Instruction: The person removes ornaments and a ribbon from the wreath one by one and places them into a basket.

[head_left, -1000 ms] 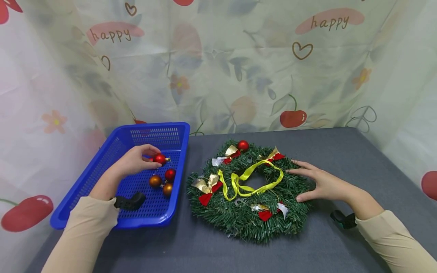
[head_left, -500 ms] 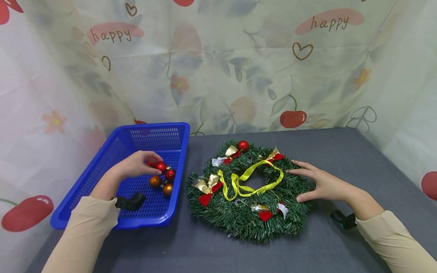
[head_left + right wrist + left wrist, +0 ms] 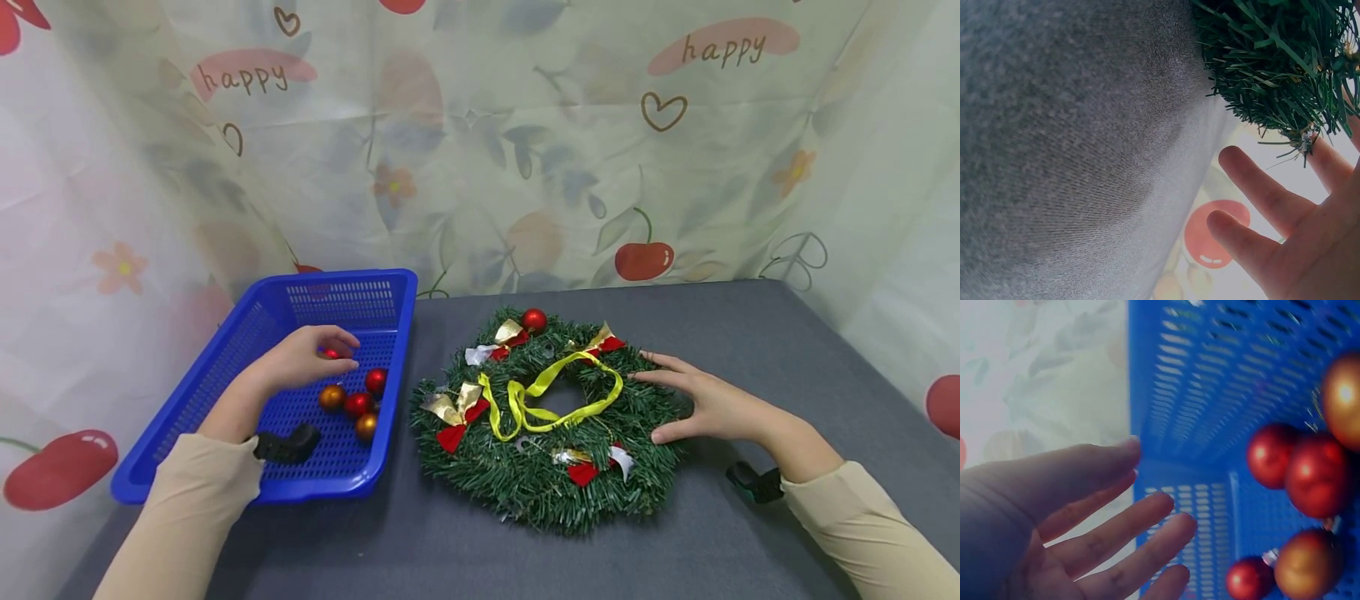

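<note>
My left hand (image 3: 303, 360) hovers inside the blue basket (image 3: 408, 333), its fingers relaxed and holding nothing; in the left wrist view the hand (image 3: 1097, 531) is spread apart from the balls. A red ball ornament (image 3: 359, 404) lies beside another red ball (image 3: 377, 381), a gold ball (image 3: 332, 397) and a second gold ball (image 3: 366, 427). One more red ball (image 3: 330, 354) is partly hidden behind the left fingers. On the right, my right hand (image 3: 712, 404) rests with extended fingers at the edge of a green wreath (image 3: 525, 483).
Across the wreath lies a yellow ribbon (image 3: 551, 421). Bows such as a gold and red one (image 3: 457, 412) and a red ball (image 3: 534, 320) decorate it. A grey cloth (image 3: 735, 333) covers the table, and a printed curtain (image 3: 480, 167) hangs behind.
The red ball in my left fingers was lowered and let go among the other balls. The gold ball beside it shifted slightly left. My right hand has not moved.
</note>
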Demonstrator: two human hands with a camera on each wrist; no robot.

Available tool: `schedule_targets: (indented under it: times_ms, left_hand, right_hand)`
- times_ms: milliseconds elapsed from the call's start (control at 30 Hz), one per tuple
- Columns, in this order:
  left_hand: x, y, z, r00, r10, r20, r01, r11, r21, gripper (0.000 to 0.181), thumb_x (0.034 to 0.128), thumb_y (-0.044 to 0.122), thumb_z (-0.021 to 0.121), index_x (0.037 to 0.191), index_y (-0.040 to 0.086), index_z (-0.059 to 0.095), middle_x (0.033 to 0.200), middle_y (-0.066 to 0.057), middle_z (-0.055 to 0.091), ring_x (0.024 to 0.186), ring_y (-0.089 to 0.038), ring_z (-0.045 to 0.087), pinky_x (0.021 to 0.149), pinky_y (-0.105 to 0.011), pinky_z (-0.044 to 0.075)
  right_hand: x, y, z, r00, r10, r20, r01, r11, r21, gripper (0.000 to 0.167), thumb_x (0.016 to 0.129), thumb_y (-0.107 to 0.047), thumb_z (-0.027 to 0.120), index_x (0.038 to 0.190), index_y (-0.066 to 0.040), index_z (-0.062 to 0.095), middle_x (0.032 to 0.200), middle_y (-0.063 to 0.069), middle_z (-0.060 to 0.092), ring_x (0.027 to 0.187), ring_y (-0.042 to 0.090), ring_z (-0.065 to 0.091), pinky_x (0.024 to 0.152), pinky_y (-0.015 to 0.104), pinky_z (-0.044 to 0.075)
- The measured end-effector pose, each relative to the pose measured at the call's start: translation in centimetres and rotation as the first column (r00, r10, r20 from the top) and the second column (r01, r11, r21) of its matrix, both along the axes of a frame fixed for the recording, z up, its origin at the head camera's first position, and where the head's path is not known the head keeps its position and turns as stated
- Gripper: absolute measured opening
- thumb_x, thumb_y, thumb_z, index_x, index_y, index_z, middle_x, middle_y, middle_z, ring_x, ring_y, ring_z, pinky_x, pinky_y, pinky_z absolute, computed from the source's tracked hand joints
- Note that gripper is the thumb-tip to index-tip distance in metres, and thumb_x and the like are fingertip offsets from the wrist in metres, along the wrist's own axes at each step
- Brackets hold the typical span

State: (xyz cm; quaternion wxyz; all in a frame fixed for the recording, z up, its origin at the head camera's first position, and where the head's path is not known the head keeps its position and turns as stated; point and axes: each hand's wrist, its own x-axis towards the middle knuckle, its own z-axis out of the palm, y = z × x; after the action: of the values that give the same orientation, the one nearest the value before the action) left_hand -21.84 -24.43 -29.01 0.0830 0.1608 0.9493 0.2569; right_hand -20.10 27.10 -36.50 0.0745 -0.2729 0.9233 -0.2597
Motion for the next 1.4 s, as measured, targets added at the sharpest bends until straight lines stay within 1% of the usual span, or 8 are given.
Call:
schedule_targets:
  times_ms: [100, 233, 433, 600, 733, 933, 1233, 1400]
  left_hand:
    - [0.2, 0.6, 0.5, 1.0, 0.012, -0.026, -0.011, 0.999, 0.036, 0.034, 0.0909, 0.025, 0.06, 0.118, 0.004, 0.059, 0.113, -0.021, 0.064, 0.101, -0.033, 0.063, 0.088, -0.047, 0.05]
    - [0.6, 1.8, 1.5, 0.999, 0.001, -0.05, 0.003, 0.996, 0.09, 0.035, 0.0921, 0.027, 0.059, 0.119, 0.005, 0.059, 0.114, -0.02, 0.063, 0.099, -0.032, 0.065, 0.08, -0.041, 0.054]
    - [1.1, 5.0, 3.0, 0.996, -0.019, -0.091, 0.029, 0.993, 0.112, 0.03, 0.0914, 0.027, 0.059, 0.116, 0.009, 0.061, 0.112, -0.014, 0.066, 0.099, -0.029, 0.066, 0.084, -0.042, 0.053]
    - [1.3, 8.1, 4.2, 0.992, -0.079, -0.095, 0.091, 0.987, 0.13, 0.025, 0.0913, 0.025, 0.06, 0.114, 0.014, 0.061, 0.11, -0.009, 0.066, 0.095, -0.023, 0.067, 0.084, -0.04, 0.053]
    - [1.4, 10.3, 4.7, 0.987, -0.133, -0.093, 0.146, 0.979, 0.145, 0.026, 0.0914, 0.025, 0.06, 0.115, 0.014, 0.061, 0.111, -0.008, 0.066, 0.094, -0.021, 0.067, 0.086, -0.04, 0.053]
    - [0.6, 12.7, 4.3, 0.98, -0.174, -0.098, 0.187, 0.972, 0.144, 0.027, 0.0919, 0.025, 0.059, 0.116, 0.014, 0.06, 0.112, -0.007, 0.066, 0.094, -0.019, 0.066, 0.088, -0.039, 0.052]
    - [-1.0, 15.7, 2.2, 0.974, -0.206, -0.094, 0.216, 0.969, 0.117, 0.028, 0.0931, 0.023, 0.057, 0.119, 0.012, 0.058, 0.111, -0.008, 0.066, 0.094, -0.02, 0.066, 0.086, -0.036, 0.053]
    - [-2.2, 17.4, 1.2, 0.977, -0.2, -0.066, 0.207, 0.972, 0.113, 0.031, 0.0936, 0.023, 0.056, 0.122, 0.011, 0.057, 0.113, -0.008, 0.064, 0.092, -0.019, 0.065, 0.081, -0.033, 0.053]
  right_hand:
    - [0.0, 0.0, 0.0, 1.0, 0.0, -0.001, 0.0, 1.0, 0.004, 0.075, 0.073, -0.047, 0.074, 0.136, -0.014, 0.048, 0.151, 0.02, 0.023, 0.134, 0.047, 0.027, 0.094, 0.065, 0.035]
    - [0.0, 0.0, 0.1, 1.0, -0.002, 0.003, 0.002, 1.0, 0.006, 0.076, 0.073, -0.047, 0.074, 0.136, -0.014, 0.048, 0.151, 0.021, 0.023, 0.133, 0.047, 0.027, 0.094, 0.065, 0.035]
    - [0.0, 0.0, 0.1, 1.0, -0.003, 0.007, 0.003, 1.0, 0.004, 0.076, 0.073, -0.047, 0.074, 0.136, -0.013, 0.048, 0.151, 0.021, 0.023, 0.133, 0.047, 0.027, 0.094, 0.066, 0.035]
    - [0.0, -0.1, 0.2, 1.0, -0.004, 0.008, 0.004, 1.0, 0.006, 0.076, 0.073, -0.047, 0.075, 0.136, -0.013, 0.048, 0.151, 0.021, 0.023, 0.133, 0.048, 0.027, 0.094, 0.066, 0.034]
    - [0.0, -0.1, 0.2, 1.0, -0.005, 0.009, 0.005, 1.0, 0.005, 0.076, 0.073, -0.046, 0.075, 0.136, -0.013, 0.048, 0.151, 0.021, 0.022, 0.134, 0.048, 0.027, 0.094, 0.066, 0.034]
    - [0.0, 0.0, 0.0, 1.0, -0.004, 0.013, 0.004, 1.0, 0.004, 0.076, 0.073, -0.047, 0.074, 0.136, -0.013, 0.047, 0.151, 0.021, 0.022, 0.134, 0.048, 0.026, 0.094, 0.066, 0.034]
    - [0.0, 0.0, -0.1, 1.0, 0.0, 0.009, 0.0, 1.0, -0.002, 0.076, 0.074, -0.046, 0.074, 0.136, -0.013, 0.048, 0.151, 0.021, 0.022, 0.134, 0.048, 0.026, 0.094, 0.066, 0.034]
    - [0.0, -0.1, 0.0, 1.0, 0.001, 0.006, -0.001, 1.0, -0.006, 0.075, 0.074, -0.045, 0.075, 0.136, -0.012, 0.048, 0.151, 0.022, 0.022, 0.133, 0.049, 0.026, 0.094, 0.066, 0.034]
